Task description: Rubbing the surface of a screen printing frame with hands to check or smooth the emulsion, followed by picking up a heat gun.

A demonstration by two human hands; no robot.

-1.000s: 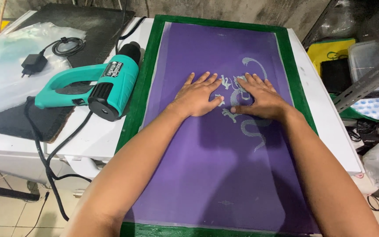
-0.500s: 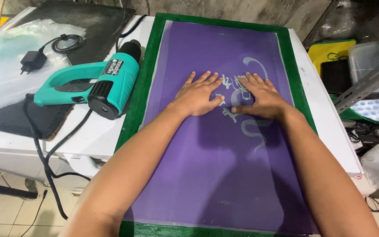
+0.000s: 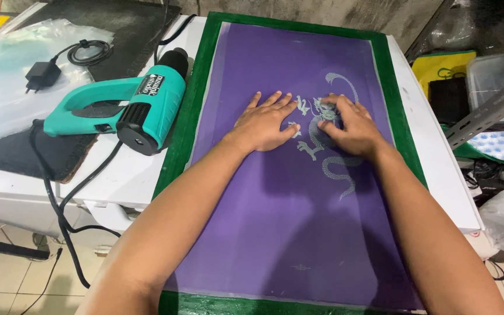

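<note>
Head view
Screen frame: green-edged printing screen, filling the centre of the frame from top to bottom edge, lying flat on a white table.
Mesh: purple, stretched inside the green border; shadowed at lower centre under the forearms.
Stencil design: pale dragon-like figure, right of centre, its tail curling toward the lower right; upper part partly hidden under the fingers.
Left hand: centre of frame, palm down and flat on the mesh, fingers spread and pointing to the upper right; gripping nothing, just pressing on the surface beside the design.
Right hand: right of centre, just beside the left hand, palm down directly on the design, fingers slightly bent with tips on the pale figure; closed around nothing.
Heat gun: teal body with black nozzle, left of the screen frame, lying on its side, nozzle end close to the green border.
Cord: black, trailing from the heat gun down the lower left, over the table edge.
Plug adapter: black, upper left, lying on a clear plastic sheet.
Dark mat: upper left, under the plastic sheet.
Yellow bag: upper right, beyond the table.
</note>
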